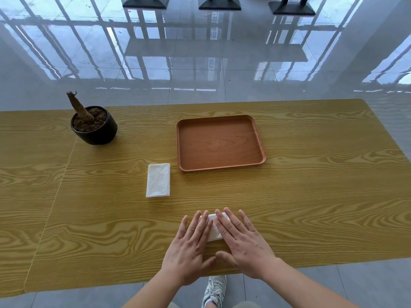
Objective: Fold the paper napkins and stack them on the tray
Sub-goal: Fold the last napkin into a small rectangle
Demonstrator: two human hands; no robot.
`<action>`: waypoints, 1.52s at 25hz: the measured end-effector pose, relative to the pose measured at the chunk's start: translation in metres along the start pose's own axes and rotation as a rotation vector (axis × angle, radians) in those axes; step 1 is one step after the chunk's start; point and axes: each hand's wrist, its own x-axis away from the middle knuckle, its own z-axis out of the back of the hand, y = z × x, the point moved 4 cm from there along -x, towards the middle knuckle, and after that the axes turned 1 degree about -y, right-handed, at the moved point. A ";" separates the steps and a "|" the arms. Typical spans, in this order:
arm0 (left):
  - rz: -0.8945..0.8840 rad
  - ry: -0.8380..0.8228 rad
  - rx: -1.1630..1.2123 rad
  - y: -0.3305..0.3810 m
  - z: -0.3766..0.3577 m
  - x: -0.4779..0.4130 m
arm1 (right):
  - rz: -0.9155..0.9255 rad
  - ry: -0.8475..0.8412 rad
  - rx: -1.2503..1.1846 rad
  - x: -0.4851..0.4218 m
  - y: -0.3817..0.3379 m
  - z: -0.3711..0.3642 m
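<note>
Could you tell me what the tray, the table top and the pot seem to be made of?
The tray looks like reddish-brown wood or wood-look plastic: faint grain, satin surface, rounded rim. The table top seems yellow wood-grain laminate or veneer: bold, even grain, slight sheen. The pot looks like black ceramic or plastic, smooth with soft highlights; I cannot tell which.

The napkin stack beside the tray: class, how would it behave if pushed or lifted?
The napkin stack looks like thin soft paper, so probably light and floppy when lifted. Its layered edge suggests sheets could slide apart if pushed. Lying flat on the table, it shouldn't roll.
</note>
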 end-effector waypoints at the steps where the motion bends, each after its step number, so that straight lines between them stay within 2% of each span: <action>1: -0.009 -0.001 0.008 0.001 -0.001 0.002 | 0.013 -0.002 0.000 0.004 -0.001 -0.002; 8: -0.050 -0.008 0.000 0.000 -0.008 0.014 | 0.062 0.022 0.000 0.013 0.000 -0.008; 14: 0.030 0.110 0.035 -0.006 0.012 0.018 | -0.168 0.287 -0.184 -0.015 0.012 0.025; 19: 0.215 0.227 0.201 -0.015 0.025 0.024 | -0.185 0.129 -0.116 -0.040 0.017 0.038; 22: 0.279 0.178 0.087 -0.016 0.026 0.023 | -0.162 0.061 -0.083 -0.044 0.017 0.040; 24: 0.386 0.127 0.043 -0.021 0.024 0.023 | -0.183 0.030 -0.123 -0.048 0.017 0.043; 26: 0.454 0.107 0.049 -0.025 0.023 0.024 | -0.256 0.004 -0.221 -0.050 0.019 0.044; 31: 0.484 0.090 0.086 -0.028 0.022 0.026 | -0.475 -0.101 -0.481 -0.045 0.025 0.045; 34: 0.556 0.075 0.160 -0.024 0.025 0.022 | -0.619 -0.081 -0.778 -0.039 0.028 0.044; 36: 0.582 0.122 0.293 -0.021 0.031 0.018 | -0.681 0.000 -1.017 -0.037 0.027 0.047; 38: 0.633 0.210 0.552 -0.022 0.040 0.015 | -0.695 0.078 -1.185 -0.036 0.022 0.052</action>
